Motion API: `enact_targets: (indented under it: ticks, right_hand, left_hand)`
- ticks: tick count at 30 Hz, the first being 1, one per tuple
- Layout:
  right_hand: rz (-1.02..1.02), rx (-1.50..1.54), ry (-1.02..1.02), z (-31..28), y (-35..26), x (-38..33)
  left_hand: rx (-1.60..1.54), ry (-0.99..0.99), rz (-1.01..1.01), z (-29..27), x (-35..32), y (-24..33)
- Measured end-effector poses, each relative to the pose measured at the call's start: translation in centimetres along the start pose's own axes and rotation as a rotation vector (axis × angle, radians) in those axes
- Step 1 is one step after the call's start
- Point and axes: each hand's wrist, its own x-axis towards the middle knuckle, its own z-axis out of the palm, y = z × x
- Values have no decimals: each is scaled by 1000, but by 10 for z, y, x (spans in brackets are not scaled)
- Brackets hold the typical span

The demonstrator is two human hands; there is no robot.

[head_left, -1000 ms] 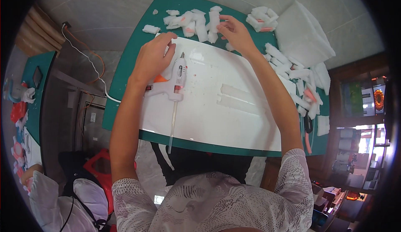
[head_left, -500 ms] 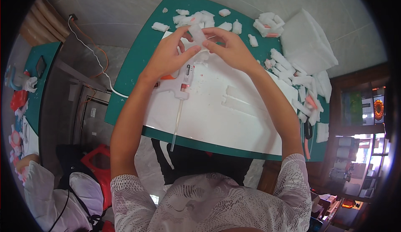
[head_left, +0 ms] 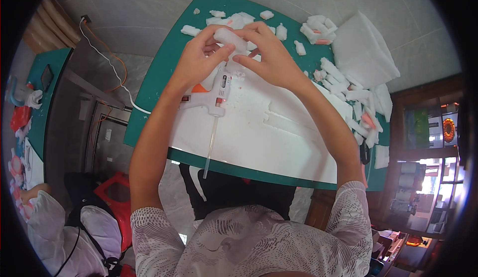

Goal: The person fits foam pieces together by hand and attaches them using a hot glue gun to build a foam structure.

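Note:
A small, soft white foam piece (head_left: 229, 40), looking like padding, is held up between my two hands over the far part of the table. My left hand (head_left: 203, 58) pinches its left side with thumb and fingers. On the other side, my right hand (head_left: 269, 54) grips it, fingers over the top and thumb below; some fingertips are hidden. The piece looks curved over. Just under my hands lies a white glue gun (head_left: 217, 96) with an orange part, on the white board (head_left: 249, 142). A clear glue stick (head_left: 211, 145) juts from it past the table's near edge.
White padding pieces (head_left: 343, 80), some with pink bits, are heaped at the right, beside a large white padding block (head_left: 363, 53). More scraps lie at the far edge of the green table (head_left: 154, 92). At left, another person's sleeve (head_left: 45, 227) shows near a red stool (head_left: 115, 192).
The foam piece has turned from standing flat and tilted to lying curved between my fingers, slightly further left. My right hand has shifted left, its fingers now over the piece.

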Motion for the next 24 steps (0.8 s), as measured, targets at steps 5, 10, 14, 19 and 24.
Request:
enact_targets:
  ticks: [5,10,14,19,24]
  right_hand:
    - [-61,-34,5,10,3,0]
    - [39,31,-63,8,7,1]
    - [77,19,8,8,23,0]
    - [162,9,67,1,32,-9]
    - [155,-104,-46,-2,38,-21]
  left_hand:
    - [-86,-23,-65,-4,1,-1]
    - [-120,-58,-100,-3,1,-4]
    - [-134,-59,-40,-4,2,-2]
    - [-117,-24,-66,-7,4,-4]
    - [-92,41,-73,-14,7,-9]
